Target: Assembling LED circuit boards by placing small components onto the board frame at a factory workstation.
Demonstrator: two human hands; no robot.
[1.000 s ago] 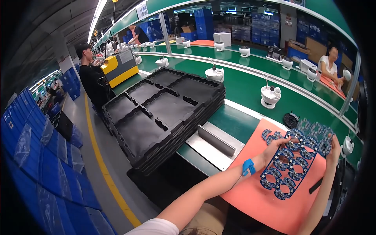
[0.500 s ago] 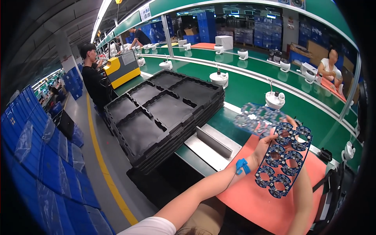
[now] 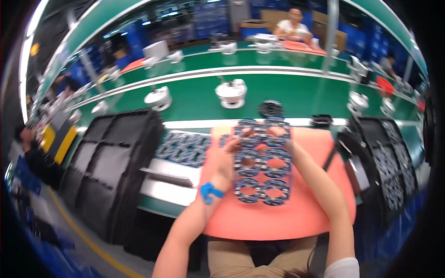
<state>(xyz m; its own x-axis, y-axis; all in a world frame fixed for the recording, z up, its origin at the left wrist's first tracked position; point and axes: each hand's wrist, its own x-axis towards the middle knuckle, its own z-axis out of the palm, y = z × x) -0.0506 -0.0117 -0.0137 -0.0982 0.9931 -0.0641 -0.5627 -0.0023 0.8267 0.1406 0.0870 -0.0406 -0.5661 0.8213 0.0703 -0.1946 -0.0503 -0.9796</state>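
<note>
Upright above the orange mat (image 3: 320,208), a blue panel of several joined ring-shaped circuit boards (image 3: 248,173) is between my hands. My left hand (image 3: 228,155), with a blue band at its wrist, is closed on the panel's upper left edge. At the upper right my right hand (image 3: 281,132) grips it, its fingers partly hidden behind the boards and seen through a ring's hole. More blue circuit board panels (image 3: 183,149) lie left of the mat. Just beyond the held panel sits a dark round part (image 3: 270,109).
A stack of black compartment trays (image 3: 109,162) stands at the left, beside a metal plate with a raised bar (image 3: 167,177). At the right, another black tray (image 3: 371,139) holds circuit boards. White rounded housings (image 3: 231,94) stand on the green conveyor (image 3: 194,104). A person (image 3: 293,28) sits across it.
My view has swung to the right, bringing the mat to the middle and the right-hand tray into sight. The circuit board panel is still in my hands, now held straighter.
</note>
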